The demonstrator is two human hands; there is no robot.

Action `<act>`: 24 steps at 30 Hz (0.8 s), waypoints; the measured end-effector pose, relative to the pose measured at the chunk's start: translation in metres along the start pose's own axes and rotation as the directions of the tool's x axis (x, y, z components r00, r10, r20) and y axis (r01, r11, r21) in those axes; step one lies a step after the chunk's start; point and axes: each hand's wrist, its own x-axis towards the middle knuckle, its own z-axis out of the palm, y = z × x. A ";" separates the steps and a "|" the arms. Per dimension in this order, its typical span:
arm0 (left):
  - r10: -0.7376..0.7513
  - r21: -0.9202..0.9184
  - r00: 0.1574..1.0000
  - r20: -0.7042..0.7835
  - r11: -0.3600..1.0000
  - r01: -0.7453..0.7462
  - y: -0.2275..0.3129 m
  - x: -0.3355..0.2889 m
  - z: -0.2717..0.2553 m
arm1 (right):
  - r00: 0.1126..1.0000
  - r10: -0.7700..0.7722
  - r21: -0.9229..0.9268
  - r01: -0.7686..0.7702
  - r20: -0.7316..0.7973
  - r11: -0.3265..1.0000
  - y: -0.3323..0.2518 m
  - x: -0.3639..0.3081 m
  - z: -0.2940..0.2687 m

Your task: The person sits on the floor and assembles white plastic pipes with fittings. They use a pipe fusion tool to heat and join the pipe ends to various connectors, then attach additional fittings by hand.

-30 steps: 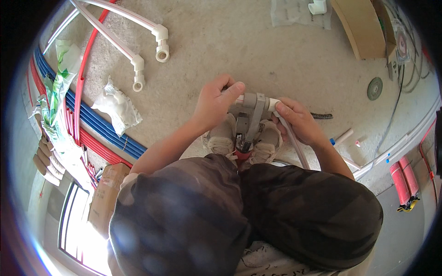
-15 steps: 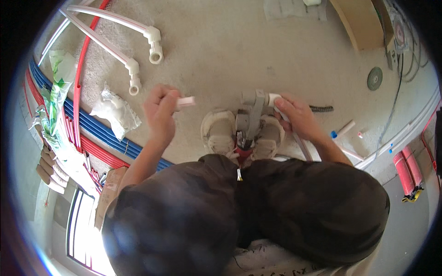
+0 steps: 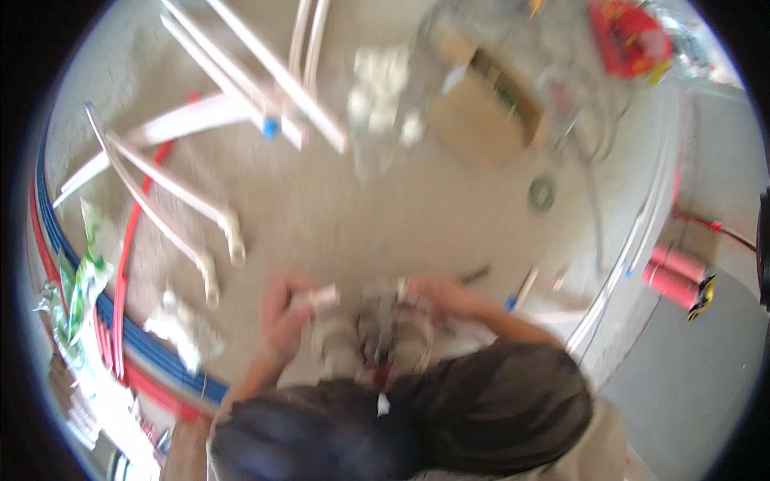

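Left hand [image 3: 286,317] closed round short white pipe [image 3: 326,297], right hand [image 3: 435,293] gripping white fitting [image 3: 402,285] at pipe-fusion tool [image 3: 375,325] between shoes [image 3: 339,349].

We're riding the left one of two wide fisheye cameras set side by side on the person's head, upright and unmirrored, and we're gazing steeply down and forward over dark-clad knees [image 3: 497,405] that loom large, closest to us, at the bottom! Just past them sit the left hand [image 3: 285,317] and right hand [image 3: 435,295], smaller below the middle of our view, and beyond, we sweep across the floor [image 3: 401,216] to a cardboard box [image 3: 473,124] near the top, straight edges curving toward our rim.
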 end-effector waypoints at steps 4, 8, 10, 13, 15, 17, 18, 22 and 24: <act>-0.056 -0.222 0.998 0.024 0.973 0.060 0.020 0.005 -0.001 | 0.997 -0.047 -0.012 0.048 0.067 0.999 -0.008 0.004 0.001; -0.043 -0.305 0.999 -0.013 0.952 0.037 0.042 0.001 -0.004 | 0.945 -0.102 0.260 0.019 0.310 0.965 -0.014 -0.009 -0.006; -0.021 -0.322 0.999 -0.025 0.947 0.012 0.049 -0.003 -0.002 | 0.994 0.006 0.299 -0.037 0.105 0.954 -0.012 -0.028 -0.018; -0.069 -0.312 0.996 -0.065 0.949 0.045 0.051 -0.008 0.011 | 0.995 0.035 0.370 0.000 -0.089 0.929 -0.011 -0.059 -0.029; -0.211 -0.254 0.971 -0.115 0.951 0.176 0.052 -0.006 0.028 | 0.988 -0.018 0.298 0.064 -0.155 0.952 -0.024 -0.072 -0.028; -0.230 -0.160 0.971 -0.070 0.963 0.217 0.055 -0.003 0.046 | 0.984 -0.083 0.156 0.107 -0.156 0.982 -0.041 -0.081 -0.014; -0.184 -0.109 0.980 -0.069 0.978 0.176 0.057 -0.003 0.054 | 0.976 -0.194 0.059 0.201 -0.103 0.978 -0.052 -0.086 -0.006; -0.014 0.147 0.998 -0.061 0.989 0.023 0.070 -0.007 0.069 | 0.978 -0.207 0.194 0.210 -0.035 0.958 -0.086 -0.106 0.029; 0.065 0.225 0.997 -0.048 0.973 -0.052 0.073 -0.012 0.070 | 0.959 -0.278 0.215 0.263 0.044 0.941 -0.096 -0.114 0.038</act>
